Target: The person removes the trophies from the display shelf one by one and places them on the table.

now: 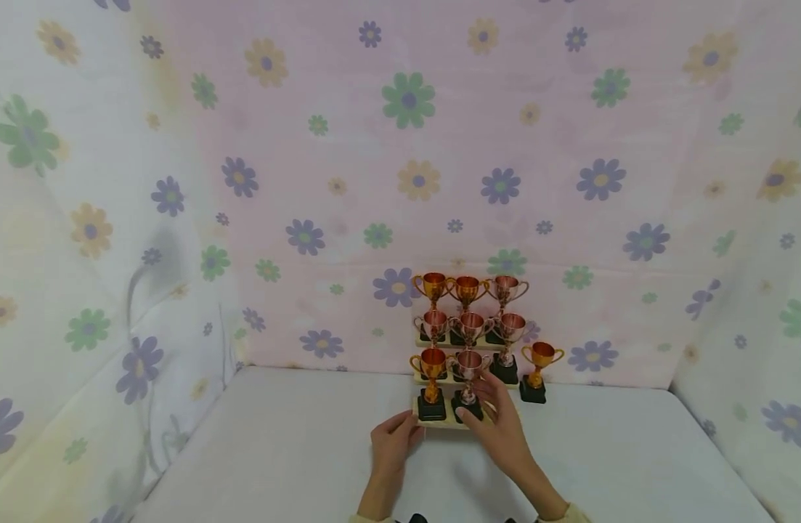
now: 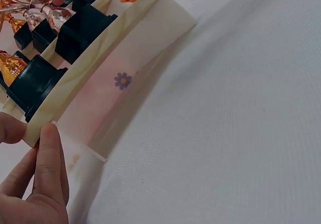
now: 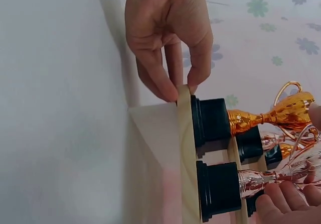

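A pale wooden tiered stand (image 1: 439,425) bears several small cup trophies with black bases. My left hand (image 1: 392,442) pinches the left end of the lowest board (image 2: 83,76) between thumb and fingers. My right hand (image 1: 507,436) holds a rose-gold trophy (image 1: 468,365) on that board, its thumb by the black base and its fingers around the cup's far side. Left of it stands a gold trophy (image 1: 432,363). Rose-gold trophies (image 1: 471,327) line the middle tier; gold ones (image 1: 468,290) and a rose-gold one (image 1: 506,288) top the stand.
Another gold trophy (image 1: 542,356) stands on the white tabletop (image 1: 295,443), right of the stand. A flower-patterned cloth (image 1: 348,145) hangs close behind the stand and along both sides. A cable shape (image 1: 133,305) shows under the left cloth.
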Tool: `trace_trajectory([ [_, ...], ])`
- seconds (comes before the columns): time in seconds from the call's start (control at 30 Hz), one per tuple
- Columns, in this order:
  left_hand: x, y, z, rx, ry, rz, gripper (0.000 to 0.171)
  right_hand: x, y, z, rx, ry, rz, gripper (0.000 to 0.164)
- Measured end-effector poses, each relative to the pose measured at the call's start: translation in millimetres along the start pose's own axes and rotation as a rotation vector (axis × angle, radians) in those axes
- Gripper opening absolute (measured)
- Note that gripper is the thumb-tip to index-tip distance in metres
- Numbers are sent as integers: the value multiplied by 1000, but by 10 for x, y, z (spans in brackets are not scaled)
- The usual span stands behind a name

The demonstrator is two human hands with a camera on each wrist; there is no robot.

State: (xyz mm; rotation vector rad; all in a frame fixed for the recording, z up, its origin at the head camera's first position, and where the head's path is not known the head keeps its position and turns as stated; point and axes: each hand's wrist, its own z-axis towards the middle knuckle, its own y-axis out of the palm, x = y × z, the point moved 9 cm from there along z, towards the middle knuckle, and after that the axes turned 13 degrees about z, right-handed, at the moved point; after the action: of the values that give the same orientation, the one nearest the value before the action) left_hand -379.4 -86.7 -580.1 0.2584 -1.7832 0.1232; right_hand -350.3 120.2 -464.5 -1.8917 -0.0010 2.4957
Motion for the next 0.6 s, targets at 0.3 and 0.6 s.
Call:
trace_trajectory([
  [0.3,4,3,-17,22,-15,9,36,62,45,77,92,-4,89,63],
  [0.6,-16,5,22,6,9,15,36,100,25,128,141,-8,133,59],
])
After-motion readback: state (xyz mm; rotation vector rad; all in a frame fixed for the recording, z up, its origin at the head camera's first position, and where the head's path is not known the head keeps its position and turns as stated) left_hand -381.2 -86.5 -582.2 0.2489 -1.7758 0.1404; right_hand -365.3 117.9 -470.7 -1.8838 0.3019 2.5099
